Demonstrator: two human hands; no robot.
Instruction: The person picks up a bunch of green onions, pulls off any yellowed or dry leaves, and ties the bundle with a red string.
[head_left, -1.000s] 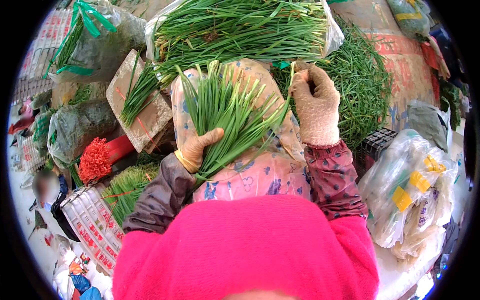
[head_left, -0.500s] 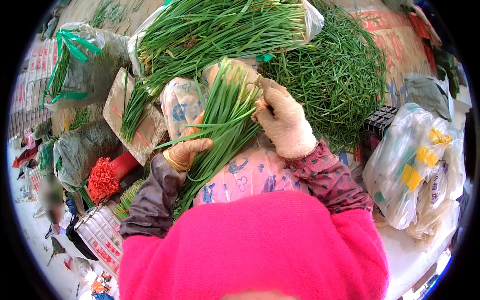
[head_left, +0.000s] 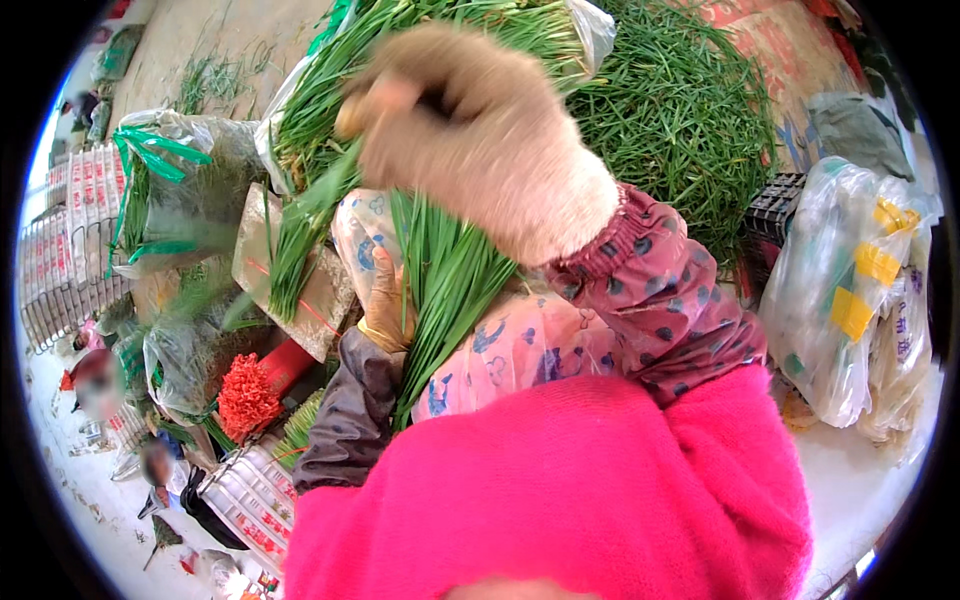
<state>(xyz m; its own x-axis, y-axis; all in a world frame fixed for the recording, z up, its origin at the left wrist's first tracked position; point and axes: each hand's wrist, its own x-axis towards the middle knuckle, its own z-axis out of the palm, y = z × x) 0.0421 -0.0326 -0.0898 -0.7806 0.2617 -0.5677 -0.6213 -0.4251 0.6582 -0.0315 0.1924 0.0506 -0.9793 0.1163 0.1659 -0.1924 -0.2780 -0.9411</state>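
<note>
A bunch of garlic chives point(head_left: 455, 285), long flat green leaves, lies slanting across my lap. My left hand point(head_left: 387, 308), in a tan glove, is closed against the bunch's left side, gripping it. My right hand point(head_left: 470, 130), in a pale fuzzy glove, is raised above the bunch and smeared by motion. Its fingers look bent, but what they hold cannot be made out. A blurred green streak shows below its fingertips. The hand covers the bunch's upper end. A smaller bundle of chives point(head_left: 290, 255) rests on a board point(head_left: 325, 290) to the left.
A large heap of chives point(head_left: 330, 90) lies on plastic ahead, beside a pile of loose leaves point(head_left: 670, 130). Red ties point(head_left: 250, 400) stand in a red holder at left, near bagged chives point(head_left: 190, 200). Clear plastic bags point(head_left: 830, 290) and a black crate point(head_left: 775, 210) are at right.
My right hand has left the bunch's upper end, rising and swinging left, now blurred. My left hand stays at the bunch. Blurred green bits now show at the left.
</note>
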